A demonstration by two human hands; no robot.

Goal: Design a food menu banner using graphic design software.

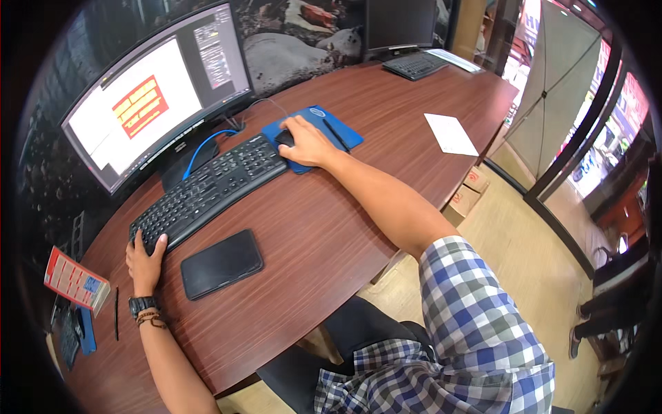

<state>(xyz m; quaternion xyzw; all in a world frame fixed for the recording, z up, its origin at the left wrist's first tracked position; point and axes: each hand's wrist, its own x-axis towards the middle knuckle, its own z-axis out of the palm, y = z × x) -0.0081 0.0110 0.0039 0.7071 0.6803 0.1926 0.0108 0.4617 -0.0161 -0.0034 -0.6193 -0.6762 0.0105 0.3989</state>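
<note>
My right hand (309,143) is wrapped over a black computer mouse (284,139) on a blue mouse pad (348,132). A dark pen (336,135) lies on the pad, just right of that hand. At the left end of a long black keyboard (214,181), my left hand (146,261) rests with its fingers apart on the keys, holding nothing. Behind the keyboard stands a monitor (158,90) showing a white page with a red block and yellow lettering. A black phone or tablet (222,264) lies face up on the desk to the right of my left wrist.
The brown wooden desk (331,228) curves away to the right. On it are a white sheet (450,134), a second keyboard (415,65) and a second monitor (400,26). A red desk calendar (76,277) and a thin pen (116,314) sit at left. Cardboard boxes (463,200) stand below.
</note>
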